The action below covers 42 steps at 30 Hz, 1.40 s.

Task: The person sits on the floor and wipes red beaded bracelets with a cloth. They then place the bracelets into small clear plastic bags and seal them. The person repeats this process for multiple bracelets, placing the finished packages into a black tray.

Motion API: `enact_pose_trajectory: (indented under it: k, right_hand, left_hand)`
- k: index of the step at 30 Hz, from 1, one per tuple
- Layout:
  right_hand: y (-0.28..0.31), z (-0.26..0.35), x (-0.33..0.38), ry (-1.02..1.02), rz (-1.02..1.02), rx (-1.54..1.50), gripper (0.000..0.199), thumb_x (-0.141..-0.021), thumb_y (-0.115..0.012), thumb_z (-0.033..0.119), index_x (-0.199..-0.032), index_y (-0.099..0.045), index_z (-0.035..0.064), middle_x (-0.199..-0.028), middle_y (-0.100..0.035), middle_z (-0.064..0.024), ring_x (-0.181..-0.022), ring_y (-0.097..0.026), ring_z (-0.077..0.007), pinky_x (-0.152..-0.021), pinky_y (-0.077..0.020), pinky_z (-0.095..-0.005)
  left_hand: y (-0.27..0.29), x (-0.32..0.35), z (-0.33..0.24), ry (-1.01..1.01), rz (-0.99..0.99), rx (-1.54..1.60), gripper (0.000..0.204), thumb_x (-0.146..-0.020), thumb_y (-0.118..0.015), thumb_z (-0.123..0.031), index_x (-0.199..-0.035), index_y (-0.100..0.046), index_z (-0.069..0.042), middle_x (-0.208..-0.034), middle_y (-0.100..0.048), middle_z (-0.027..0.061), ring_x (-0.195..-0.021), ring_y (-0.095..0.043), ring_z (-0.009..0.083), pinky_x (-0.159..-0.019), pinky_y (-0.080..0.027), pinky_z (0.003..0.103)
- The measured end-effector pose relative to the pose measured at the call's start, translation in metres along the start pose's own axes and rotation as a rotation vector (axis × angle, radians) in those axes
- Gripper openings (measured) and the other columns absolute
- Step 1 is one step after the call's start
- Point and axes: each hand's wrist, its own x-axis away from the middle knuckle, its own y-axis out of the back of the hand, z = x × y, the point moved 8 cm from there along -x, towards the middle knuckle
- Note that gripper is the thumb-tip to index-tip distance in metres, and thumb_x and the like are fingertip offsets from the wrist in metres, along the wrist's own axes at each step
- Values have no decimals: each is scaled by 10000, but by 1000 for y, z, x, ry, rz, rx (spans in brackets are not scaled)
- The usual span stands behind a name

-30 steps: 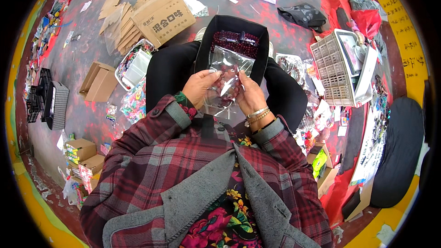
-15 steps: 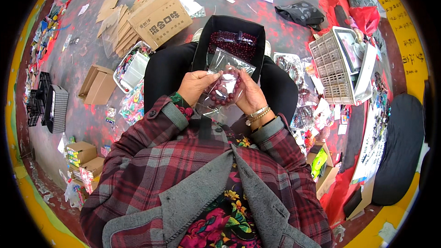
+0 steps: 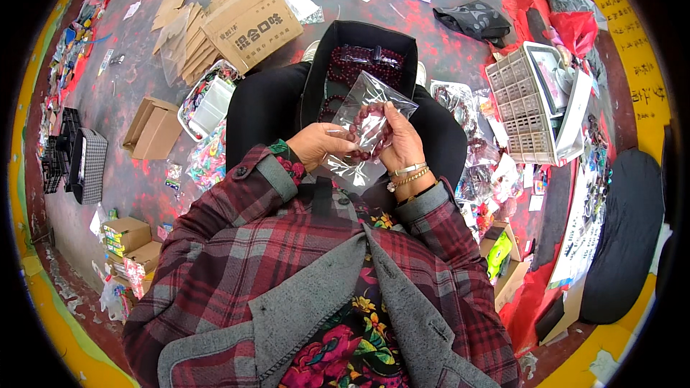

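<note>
A clear plastic bag (image 3: 387, 92) with a dark red bead bracelet (image 3: 357, 123) inside is held tilted over my lap. My right hand (image 3: 404, 145) grips its right side, thumb lying on the front over the beads. At the lower left, my left hand (image 3: 320, 145) has its fingers closed on the bag; their tips are partly lost in the plastic's glare. Just beyond the bag, a black open box (image 3: 310, 93) stands between my legs, with more dark red beads (image 3: 352, 72) and a clear wrapped piece in it.
Flattened cardboard and a carton (image 3: 251, 27) lie at the far left, near a white basket (image 3: 188, 121) of small goods. To the right are a beige plastic crate (image 3: 514, 104) and several bagged beads (image 3: 460, 104). A black bag (image 3: 471, 21) lies at the far right.
The bag has swung to the right, its top now leaning right. My left hand has slid down along it, and my right hand has moved slightly right with its thumb over the front.
</note>
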Motion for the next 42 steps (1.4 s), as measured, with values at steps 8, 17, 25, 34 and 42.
enact_pose_trajectory:
  k: [8,17,25,34,42]
  right_hand:
    - [4,1,3,41,-87,41,233,-884,-549,229,-943,-565,4,-842,-627,-89,-771,-626,-202,-685,-535,-310]
    - [-13,7,6,-36,38,162,284,-904,-499,208,-1092,-488,-5,-1009,-591,-151,-868,-612,-243,-763,-521,-358]
    - [-12,3,11,-44,11,343,254,-891,-508,124,-1095,-523,-28,-967,-629,-146,-840,-625,-191,-741,-507,-277]
    - [-18,21,14,103,-13,534,195,-882,-509,93,-1016,-573,-34,-886,-646,-89,-762,-599,-112,-675,-484,-235]
    - [-18,21,14,-7,61,634,224,-903,-511,166,-983,-580,-31,-856,-642,-92,-672,-601,-118,-598,-485,-208]
  left_hand:
    - [-12,5,12,141,-15,-117,275,-750,-623,34,-1015,-565,-7,-929,-631,88,-807,-634,166,-712,-532,262]
    - [-18,9,-5,-19,-2,-52,261,-723,-621,61,-977,-578,20,-912,-629,99,-803,-617,157,-769,-494,293]
    - [-8,6,-11,-154,-64,38,282,-720,-616,63,-996,-577,27,-924,-632,108,-840,-617,184,-812,-473,296]
    - [-7,5,-8,-114,-10,107,311,-808,-592,-46,-1103,-508,6,-1092,-571,130,-953,-592,203,-851,-483,333]
    - [-8,0,-20,-105,133,467,353,-910,-479,-193,-1183,-428,24,-1205,-504,171,-1122,-504,259,-913,-446,383]
